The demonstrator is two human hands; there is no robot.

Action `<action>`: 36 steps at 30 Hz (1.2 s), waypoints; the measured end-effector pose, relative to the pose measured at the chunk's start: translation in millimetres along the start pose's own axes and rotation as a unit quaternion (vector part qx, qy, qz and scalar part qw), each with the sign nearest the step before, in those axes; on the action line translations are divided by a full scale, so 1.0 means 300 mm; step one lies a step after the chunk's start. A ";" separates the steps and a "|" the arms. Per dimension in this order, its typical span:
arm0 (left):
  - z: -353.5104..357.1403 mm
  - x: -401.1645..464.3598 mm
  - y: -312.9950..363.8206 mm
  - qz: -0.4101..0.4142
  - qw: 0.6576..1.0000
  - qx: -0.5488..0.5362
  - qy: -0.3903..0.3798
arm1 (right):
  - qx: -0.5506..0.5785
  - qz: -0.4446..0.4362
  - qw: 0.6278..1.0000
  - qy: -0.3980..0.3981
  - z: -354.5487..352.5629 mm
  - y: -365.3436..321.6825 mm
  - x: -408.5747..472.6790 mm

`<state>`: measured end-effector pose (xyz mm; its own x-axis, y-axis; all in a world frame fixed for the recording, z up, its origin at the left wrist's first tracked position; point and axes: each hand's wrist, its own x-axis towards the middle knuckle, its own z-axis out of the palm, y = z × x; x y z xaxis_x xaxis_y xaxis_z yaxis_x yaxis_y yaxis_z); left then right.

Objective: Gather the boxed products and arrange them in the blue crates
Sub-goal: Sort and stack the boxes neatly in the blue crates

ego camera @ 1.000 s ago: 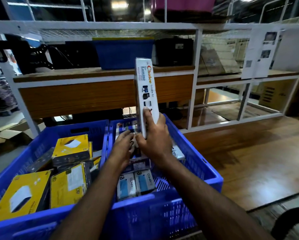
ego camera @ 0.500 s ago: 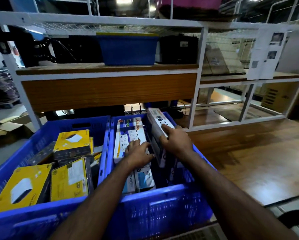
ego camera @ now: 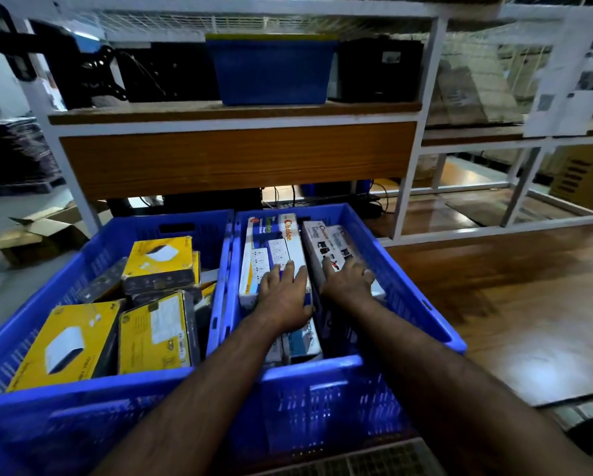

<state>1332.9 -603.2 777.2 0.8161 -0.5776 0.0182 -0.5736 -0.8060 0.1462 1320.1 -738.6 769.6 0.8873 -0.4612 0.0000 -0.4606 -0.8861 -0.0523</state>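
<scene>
Two blue crates stand side by side in front of me. The right crate (ego camera: 422, 304) holds long white Choice boxes. My left hand (ego camera: 284, 293) rests flat on the left white box (ego camera: 271, 249), fingers straight. My right hand (ego camera: 348, 281) presses flat on the right white box (ego camera: 329, 240), which lies along the crate's right side. Small white-and-blue boxes (ego camera: 303, 340) lie under my left wrist at the crate's near end. The left crate (ego camera: 65, 389) is filled with several yellow-and-black boxes (ego camera: 154, 333).
A white metal rack with a wooden shelf (ego camera: 233, 111) rises just behind the crates, carrying a blue bin (ego camera: 271, 70) and dark equipment. A wooden floor (ego camera: 511, 304) spreads to the right. An opened cardboard box (ego camera: 37, 231) lies on the floor at left.
My right hand brought the upright long white box down into the right crate and laid it flat beside the other. My left hand moved onto the left white box.
</scene>
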 end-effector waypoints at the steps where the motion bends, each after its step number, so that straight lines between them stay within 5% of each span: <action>1: -0.002 -0.003 -0.001 0.000 1.000 -0.001 -0.001 | -0.005 -0.007 1.000 -0.020 0.002 0.003 0.001; 7: -0.035 -0.014 -0.027 -0.061 0.996 0.045 0.036 | 0.002 -0.073 0.989 -0.131 -0.034 0.029 -0.007; 11: -0.031 -0.021 -0.033 -0.082 0.995 0.048 0.014 | 0.037 -0.039 0.981 -0.186 -0.045 0.066 -0.032; 18: -0.029 -0.040 -0.029 -0.083 0.995 0.046 -0.022 | 0.018 -0.017 0.987 -0.160 -0.060 0.052 -0.057; 24: -0.035 -0.132 -0.094 0.037 0.978 0.178 -0.102 | 0.034 -0.017 0.997 -0.072 -0.090 0.099 -0.071; 28: -0.010 -0.153 -0.087 0.029 0.972 0.219 -0.077 | -0.013 -0.100 0.977 -0.190 -0.106 0.052 -0.166; 36: -0.041 -0.136 -0.078 0.014 0.973 0.214 -0.087 | -0.025 -0.132 0.969 -0.208 -0.064 -0.129 -0.235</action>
<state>1313.9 -559.2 785.4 0.7975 -0.5828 -0.1562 -0.6016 -0.7486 -0.2785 1274.9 -672.7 790.8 0.9025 -0.1696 -0.3959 -0.2081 -0.9765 -0.0560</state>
